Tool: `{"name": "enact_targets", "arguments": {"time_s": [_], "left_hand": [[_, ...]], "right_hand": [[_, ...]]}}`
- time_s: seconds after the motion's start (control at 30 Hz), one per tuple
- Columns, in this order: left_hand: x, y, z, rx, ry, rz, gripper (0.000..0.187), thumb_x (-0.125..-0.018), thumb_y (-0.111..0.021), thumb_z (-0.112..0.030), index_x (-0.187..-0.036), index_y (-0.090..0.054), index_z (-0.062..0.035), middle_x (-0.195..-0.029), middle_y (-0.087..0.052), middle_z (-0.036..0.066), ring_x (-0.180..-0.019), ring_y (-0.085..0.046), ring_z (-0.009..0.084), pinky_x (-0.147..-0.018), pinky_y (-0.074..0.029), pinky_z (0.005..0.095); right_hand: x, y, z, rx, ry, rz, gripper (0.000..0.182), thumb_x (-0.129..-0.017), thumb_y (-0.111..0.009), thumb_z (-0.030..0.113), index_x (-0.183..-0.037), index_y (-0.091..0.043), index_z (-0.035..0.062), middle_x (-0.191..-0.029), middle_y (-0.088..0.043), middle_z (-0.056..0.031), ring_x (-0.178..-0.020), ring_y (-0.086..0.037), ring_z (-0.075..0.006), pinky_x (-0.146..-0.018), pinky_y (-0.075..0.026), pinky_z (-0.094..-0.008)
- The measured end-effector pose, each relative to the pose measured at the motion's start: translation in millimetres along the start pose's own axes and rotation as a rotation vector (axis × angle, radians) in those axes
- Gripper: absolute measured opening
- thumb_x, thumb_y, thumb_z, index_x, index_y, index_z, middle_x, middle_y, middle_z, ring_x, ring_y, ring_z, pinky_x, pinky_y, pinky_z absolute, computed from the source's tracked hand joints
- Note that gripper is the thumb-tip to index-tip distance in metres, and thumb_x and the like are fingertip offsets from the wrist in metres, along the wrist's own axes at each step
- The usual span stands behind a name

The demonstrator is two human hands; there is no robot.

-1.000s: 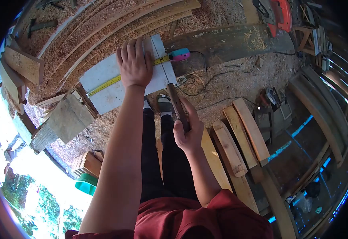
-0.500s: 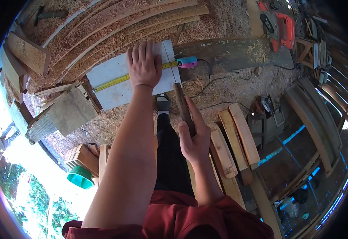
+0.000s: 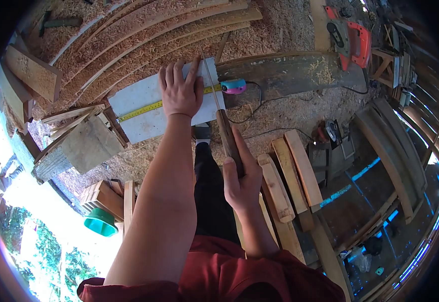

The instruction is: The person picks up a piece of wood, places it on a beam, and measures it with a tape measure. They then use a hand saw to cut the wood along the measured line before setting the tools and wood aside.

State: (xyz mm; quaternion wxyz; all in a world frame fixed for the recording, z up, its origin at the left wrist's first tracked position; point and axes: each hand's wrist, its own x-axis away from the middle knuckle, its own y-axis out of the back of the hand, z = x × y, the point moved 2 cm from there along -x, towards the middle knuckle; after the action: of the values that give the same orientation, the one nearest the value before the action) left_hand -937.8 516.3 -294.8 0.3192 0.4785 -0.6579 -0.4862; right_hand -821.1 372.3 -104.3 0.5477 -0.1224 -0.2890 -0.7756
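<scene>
My left hand (image 3: 181,92) presses flat on a pale board (image 3: 141,126), its fingers apart and the index finger reaching toward a thin blade. Under that hand runs a yellow tape measure strip (image 3: 146,108), ending at a pink and blue tape case (image 3: 233,86) by the board's right edge. The wooden handle (image 3: 228,136) of the long thin-bladed tool is wrapped in my right hand (image 3: 242,176). Its narrow blade (image 3: 210,80) lies across the board near the right end, crossing the tape.
A dark plank (image 3: 280,73) extends right toward a red power tool (image 3: 359,45). Curved boards (image 3: 164,35) lie among shavings at the top. Wood blocks (image 3: 302,168) and a circular saw (image 3: 331,132) are at right, a green basin (image 3: 100,222) lower left.
The blade has shifted left at its upper end, and my left index finger has stretched out toward it. My right hand has moved slightly left and down with the handle.
</scene>
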Motion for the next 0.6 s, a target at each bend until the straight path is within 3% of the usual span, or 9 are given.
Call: {"name": "enact_targets", "arguments": {"time_s": [0.13, 0.33, 0.6], "left_hand": [[-0.2, 0.0, -0.1, -0.011, 0.016, 0.025, 0.059, -0.105, -0.061, -0.032, -0.164, -0.056, -0.0306, -0.146, -0.059, 0.013, -0.143, -0.052, 0.0358, -0.131, -0.029, 0.0603], [-0.2, -0.8, 1.5, -0.017, 0.026, 0.048, 0.061, -0.104, -0.061, -0.033, -0.165, -0.055, -0.0313, -0.148, -0.059, 0.013, -0.145, -0.051, 0.0359, -0.132, -0.028, 0.0604], [-1.9, -0.5, 0.5, -0.006, 0.014, 0.021, 0.061, -0.102, -0.065, -0.033, -0.162, -0.058, -0.0297, -0.145, -0.058, 0.013, -0.141, -0.052, 0.0366, -0.130, -0.030, 0.0621]], "right_hand": [[3.6, -0.8, 9.1, 0.024, -0.080, 0.044, 0.066, -0.105, -0.059, 0.014, -0.169, -0.047, 0.0021, -0.083, -0.070, -0.0100, -0.063, -0.063, -0.0098, -0.061, -0.054, -0.0300], [-8.1, -6.8, 8.3, 0.008, 0.003, 0.007, 0.067, -0.105, -0.058, 0.013, -0.169, -0.046, 0.0020, -0.079, -0.068, -0.0090, -0.062, -0.061, -0.0094, -0.060, -0.053, -0.0290], [-11.8, -16.4, 4.3, 0.020, -0.047, -0.007, 0.069, -0.103, -0.060, 0.013, -0.169, -0.047, 0.0031, -0.076, -0.066, -0.0075, -0.061, -0.061, -0.0089, -0.059, -0.052, -0.0285]]}}
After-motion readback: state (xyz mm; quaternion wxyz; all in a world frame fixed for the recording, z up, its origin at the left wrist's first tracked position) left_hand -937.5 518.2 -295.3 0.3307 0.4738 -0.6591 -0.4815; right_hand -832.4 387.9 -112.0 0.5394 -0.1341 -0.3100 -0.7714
